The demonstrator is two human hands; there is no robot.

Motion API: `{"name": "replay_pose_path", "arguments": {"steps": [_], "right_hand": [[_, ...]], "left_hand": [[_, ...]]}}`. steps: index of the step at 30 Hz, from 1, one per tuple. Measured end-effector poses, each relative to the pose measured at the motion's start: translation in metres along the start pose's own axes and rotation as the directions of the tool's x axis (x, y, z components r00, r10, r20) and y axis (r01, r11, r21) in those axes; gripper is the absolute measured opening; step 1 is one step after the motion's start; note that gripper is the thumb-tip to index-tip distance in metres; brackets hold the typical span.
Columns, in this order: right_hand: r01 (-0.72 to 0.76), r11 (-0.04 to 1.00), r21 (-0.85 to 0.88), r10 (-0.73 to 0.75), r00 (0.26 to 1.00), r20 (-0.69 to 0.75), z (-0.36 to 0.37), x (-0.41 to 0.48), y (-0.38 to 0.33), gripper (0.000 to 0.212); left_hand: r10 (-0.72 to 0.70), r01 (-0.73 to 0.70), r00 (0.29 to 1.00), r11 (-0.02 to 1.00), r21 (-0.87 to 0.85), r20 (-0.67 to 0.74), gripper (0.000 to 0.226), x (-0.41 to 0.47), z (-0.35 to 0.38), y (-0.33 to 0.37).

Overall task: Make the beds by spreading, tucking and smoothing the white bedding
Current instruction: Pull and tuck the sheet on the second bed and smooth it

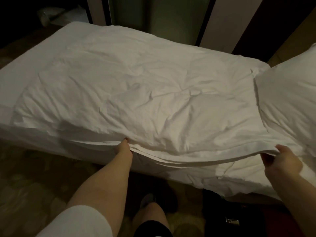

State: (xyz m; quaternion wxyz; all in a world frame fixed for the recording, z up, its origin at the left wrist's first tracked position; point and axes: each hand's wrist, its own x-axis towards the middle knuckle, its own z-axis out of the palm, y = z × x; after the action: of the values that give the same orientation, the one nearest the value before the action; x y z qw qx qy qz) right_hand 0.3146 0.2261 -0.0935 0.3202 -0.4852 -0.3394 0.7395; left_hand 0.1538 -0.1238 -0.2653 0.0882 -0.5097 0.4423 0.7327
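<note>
A wrinkled white duvet (145,93) lies spread across the single bed (15,137), which runs from far left to near right. My left hand (124,148) grips the duvet's near edge at the middle, its fingers hidden under the fabric. My right hand (280,161) pinches the same edge further right and lifts it slightly off the mattress. A white pillow (289,103) sits at the right end, overlapping the duvet's corner. The white sheet (239,175) shows beneath the raised edge.
Patterned carpet (30,177) lies in front of the bed. My legs and a foot (147,199) stand close to the bed's side. Dark wall panels and a pale door (171,23) rise behind the bed. Dark objects (230,219) sit on the floor at lower right.
</note>
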Motion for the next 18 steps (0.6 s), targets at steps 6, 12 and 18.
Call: {"name": "replay_pose_path", "arguments": {"steps": [6, 12, 18], "right_hand": [[0.034, 0.981, -0.193, -0.058, 0.991, -0.118, 0.007, -0.008, -0.003, 0.028], [0.046, 0.969, -0.243, -0.075, 0.991, -0.112, 0.008, -0.007, 0.0, 0.021], [0.052, 0.97, -0.238, -0.072, 0.994, -0.077, 0.007, -0.008, -0.002, 0.017]], "left_hand": [[0.13, -0.119, 0.987, 0.985, 0.123, -0.093, 0.059, -0.027, 0.012, 0.008], [0.181, -0.145, 0.975, 0.958, 0.246, -0.131, 0.056, -0.036, 0.014, 0.012], [0.289, -0.24, 0.95, 0.917, 0.319, -0.115, 0.049, -0.04, 0.015, 0.02]]}}
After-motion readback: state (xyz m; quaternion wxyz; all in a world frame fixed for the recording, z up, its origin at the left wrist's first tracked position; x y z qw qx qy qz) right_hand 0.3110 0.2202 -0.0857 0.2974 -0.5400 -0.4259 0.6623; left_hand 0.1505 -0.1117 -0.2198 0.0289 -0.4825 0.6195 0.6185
